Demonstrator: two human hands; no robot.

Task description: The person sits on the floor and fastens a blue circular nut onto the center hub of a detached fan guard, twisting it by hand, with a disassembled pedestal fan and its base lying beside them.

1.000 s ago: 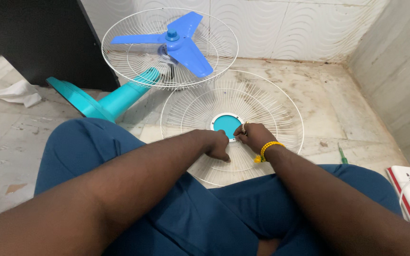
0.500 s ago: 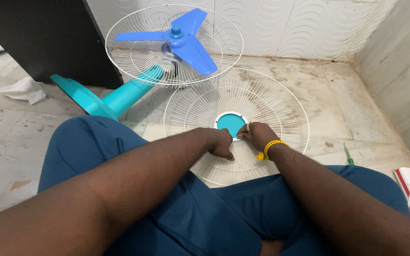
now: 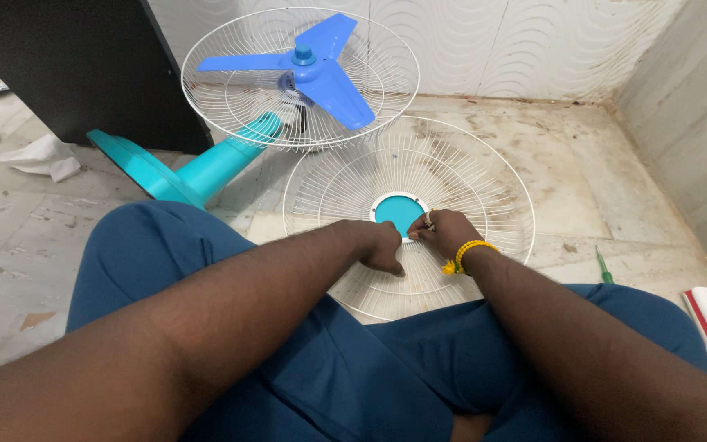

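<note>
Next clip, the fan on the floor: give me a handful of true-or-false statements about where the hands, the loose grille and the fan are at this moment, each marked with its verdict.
1. Both hands meet at the teal centre cap of the loose grille. True.
2. The right hand wears a yellow bead bracelet at the wrist. True.
3. The loose grille is mounted over the blades. False: it lies flat on the floor, apart from the fan.
4. The fan blades are red. False: they are blue.
5. The left hand is raised clear of the grille. False: it rests on the wires.
</note>
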